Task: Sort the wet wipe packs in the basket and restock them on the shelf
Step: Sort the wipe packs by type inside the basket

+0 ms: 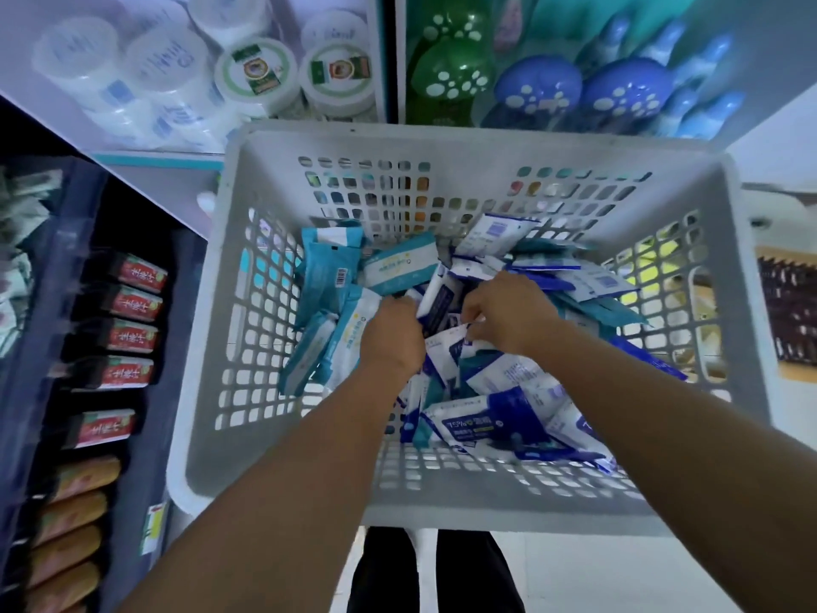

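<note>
A white perforated basket point(247, 347) stands in front of me, filled with several wet wipe packs. Light teal packs point(329, 263) lie on its left side. Dark blue and white packs point(495, 424) fill the middle and right. Both my hands are down among the packs at the basket's centre. My left hand point(391, 334) curls its fingers round a blue and white pack point(435, 298). My right hand point(508, 316) pinches the edge of a white pack point(446, 345) just below it. The fingertips of both hands are partly hidden by packs.
A shelf on the left holds red-labelled packets point(132, 303) and orange packets point(75, 519). Above the basket stand white tubs point(254, 73) and green and blue paw-print items point(537, 92). My dark trouser legs point(435, 572) show below the basket.
</note>
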A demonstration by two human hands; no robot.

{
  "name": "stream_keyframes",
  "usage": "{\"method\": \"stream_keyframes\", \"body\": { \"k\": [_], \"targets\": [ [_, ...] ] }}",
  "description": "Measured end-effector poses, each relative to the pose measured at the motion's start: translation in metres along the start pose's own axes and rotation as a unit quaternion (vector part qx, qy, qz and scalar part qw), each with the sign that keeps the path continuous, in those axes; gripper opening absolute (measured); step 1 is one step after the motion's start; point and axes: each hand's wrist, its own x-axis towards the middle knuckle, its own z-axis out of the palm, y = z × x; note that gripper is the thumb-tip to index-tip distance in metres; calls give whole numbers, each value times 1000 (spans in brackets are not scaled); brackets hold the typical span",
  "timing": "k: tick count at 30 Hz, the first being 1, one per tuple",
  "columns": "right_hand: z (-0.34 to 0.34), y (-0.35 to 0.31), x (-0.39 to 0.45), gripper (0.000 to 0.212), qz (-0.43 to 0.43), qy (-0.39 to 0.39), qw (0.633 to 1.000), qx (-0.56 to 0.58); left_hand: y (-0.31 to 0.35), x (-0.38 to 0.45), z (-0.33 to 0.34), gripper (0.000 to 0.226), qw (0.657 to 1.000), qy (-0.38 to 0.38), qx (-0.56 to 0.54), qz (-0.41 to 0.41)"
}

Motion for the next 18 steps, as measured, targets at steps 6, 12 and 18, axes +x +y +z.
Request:
{"method": "stream_keyframes", "body": {
  "k": [6,12,18],
  "targets": [
    [-23,3,-23,19,69,63,982,166,1,-13,-30,15,999,39,30,-2],
    [-21,8,-54,9,145,169,940,259,17,-31,-46,13,995,89,-13,46],
    [-36,14,-87,14,189,253,915,253,49,-45,-61,11,987,108,-55,107]
  ]
}}
